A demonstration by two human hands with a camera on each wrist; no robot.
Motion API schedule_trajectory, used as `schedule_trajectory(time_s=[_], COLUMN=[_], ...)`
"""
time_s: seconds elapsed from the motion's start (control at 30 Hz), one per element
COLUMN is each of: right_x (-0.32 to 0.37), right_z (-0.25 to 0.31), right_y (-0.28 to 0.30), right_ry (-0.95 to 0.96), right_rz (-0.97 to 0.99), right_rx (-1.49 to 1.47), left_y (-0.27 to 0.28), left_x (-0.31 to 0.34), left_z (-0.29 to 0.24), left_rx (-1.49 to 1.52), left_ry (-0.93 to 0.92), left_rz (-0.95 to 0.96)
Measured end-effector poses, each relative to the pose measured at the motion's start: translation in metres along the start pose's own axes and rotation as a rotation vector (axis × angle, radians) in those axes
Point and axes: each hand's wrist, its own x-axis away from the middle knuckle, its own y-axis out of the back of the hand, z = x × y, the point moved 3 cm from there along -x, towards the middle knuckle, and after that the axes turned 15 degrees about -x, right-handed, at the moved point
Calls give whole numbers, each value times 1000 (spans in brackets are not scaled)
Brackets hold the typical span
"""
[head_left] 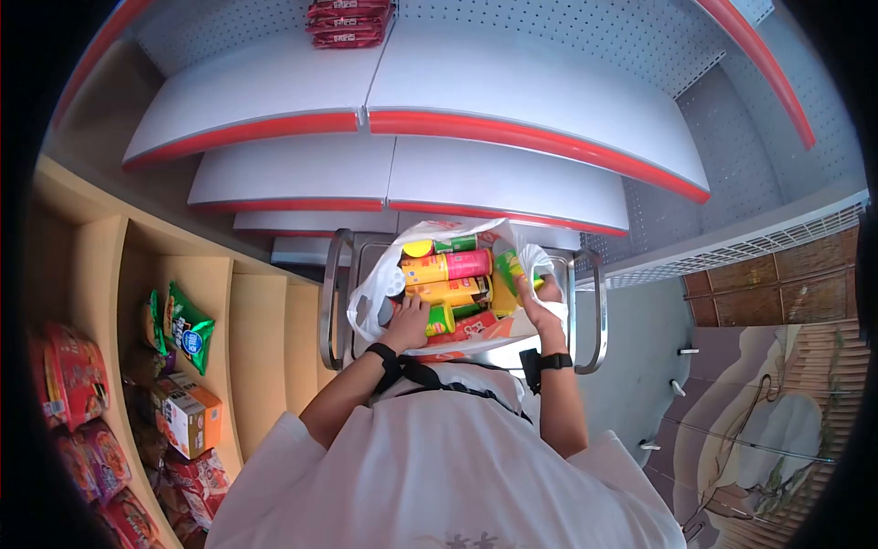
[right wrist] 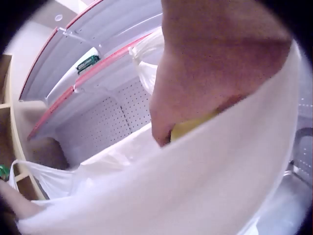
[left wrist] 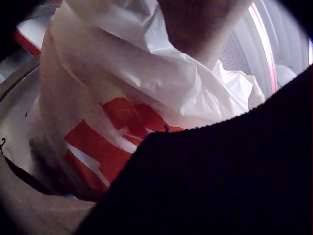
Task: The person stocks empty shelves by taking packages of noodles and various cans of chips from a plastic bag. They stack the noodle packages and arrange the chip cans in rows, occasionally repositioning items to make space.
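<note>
A white plastic bag (head_left: 366, 297) with red print stands wide at the mouth on a metal cart (head_left: 588, 343). Inside lie a yellow-and-pink tube (head_left: 448, 266), yellow packages (head_left: 444, 292), a green-and-yellow can (head_left: 440, 320) and a red pack (head_left: 471, 327). My left hand (head_left: 409, 322) reaches in over the near left side, its fingers resting on the yellow packaging beside the can. At the bag's right side, my right hand (head_left: 541, 306) grips a green-and-yellow package (head_left: 508, 265), thumb against it. The bag's side (right wrist: 195, 186) hides part of this hand in the right wrist view.
Ahead rise white shelves (head_left: 540, 78) with red edges; red packets (head_left: 347, 23) sit on the upper one. To the left, a wooden shelf unit (head_left: 210, 284) holds green chip bags (head_left: 189, 329), a box (head_left: 187, 414) and red noodle packs (head_left: 73, 375). Hooks (head_left: 678, 388) project at the right.
</note>
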Motion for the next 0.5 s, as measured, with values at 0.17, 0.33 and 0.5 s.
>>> schedule_trajectory(time_s=[0.17, 0.33, 0.5], right_x=[-1, 23, 27], right_z=[-12, 22, 40], right_y=[12, 6, -7], right_ry=[-31, -447, -47], right_rz=[-108, 572, 493], right_rx=[-16, -725, -275], left_y=[-5, 64, 120], left_x=[1, 24, 49], left_z=[8, 17, 25], left_rx=[147, 698, 894], left_ry=[-46, -28, 7], left_rz=[-78, -423, -436])
